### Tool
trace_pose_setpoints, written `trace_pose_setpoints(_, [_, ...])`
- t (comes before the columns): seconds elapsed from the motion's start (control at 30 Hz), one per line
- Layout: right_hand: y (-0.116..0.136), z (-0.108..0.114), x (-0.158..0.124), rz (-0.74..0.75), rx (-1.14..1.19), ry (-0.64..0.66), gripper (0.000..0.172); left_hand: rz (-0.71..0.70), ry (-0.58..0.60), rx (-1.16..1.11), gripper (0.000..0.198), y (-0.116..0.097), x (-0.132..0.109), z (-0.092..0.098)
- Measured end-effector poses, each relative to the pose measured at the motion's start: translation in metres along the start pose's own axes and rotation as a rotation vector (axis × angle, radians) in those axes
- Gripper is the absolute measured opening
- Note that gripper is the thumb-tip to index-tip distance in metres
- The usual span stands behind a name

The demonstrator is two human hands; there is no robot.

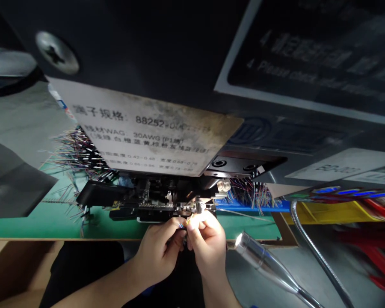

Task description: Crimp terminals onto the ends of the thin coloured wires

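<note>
While left hand (157, 252) and right hand (207, 241) pinch coloured wires (186, 223), fingers (176, 229) tight together, apparently, under a label (144, 128) reading 88252, 30AWG

Green bench mat (51, 224), chrome gooseneck lamp (263, 261), yellow bin (324, 213), red rack (368, 252)

And here we are: the left hand (158, 252) and the right hand (207, 241) sit side by side at the front edge of the worktop (51, 224), right up under the crimping machine (147, 201). A printed card (144, 128) is fixed to the machine housing (131, 34) above them. One wire bundle (78, 154) fans out behind on the left, another (250, 196) on the right. Over on the right, a gooseneck lamp (263, 261) leans in just beside the right hand, and a parts bin (324, 212) stands farther back.
</note>
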State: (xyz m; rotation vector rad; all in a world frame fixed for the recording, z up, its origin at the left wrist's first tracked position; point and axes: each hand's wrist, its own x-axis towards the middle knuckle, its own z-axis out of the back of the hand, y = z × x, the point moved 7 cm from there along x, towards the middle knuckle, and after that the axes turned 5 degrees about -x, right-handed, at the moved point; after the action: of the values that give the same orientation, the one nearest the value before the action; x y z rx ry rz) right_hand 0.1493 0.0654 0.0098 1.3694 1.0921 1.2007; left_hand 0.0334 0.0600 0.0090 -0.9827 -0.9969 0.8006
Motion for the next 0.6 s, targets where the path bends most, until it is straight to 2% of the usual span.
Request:
trace_pose_setpoints(0.17, [0.011,0.005,0.0,0.111,-0.246,-0.082,0.009,0.004,-0.043,0.142,0.02,0.0,0.001,0.002])
trace_pose_setpoints(0.33, [0.021,0.008,-0.001,0.23,-0.326,-0.132,0.008,-0.015,-0.044,0.174,0.018,-0.001,0.001,0.001])
trace_pose_setpoints(0.6, [0.019,0.005,0.002,0.188,-0.291,-0.103,0.008,0.02,-0.052,0.18,0.017,0.0,0.001,0.002])
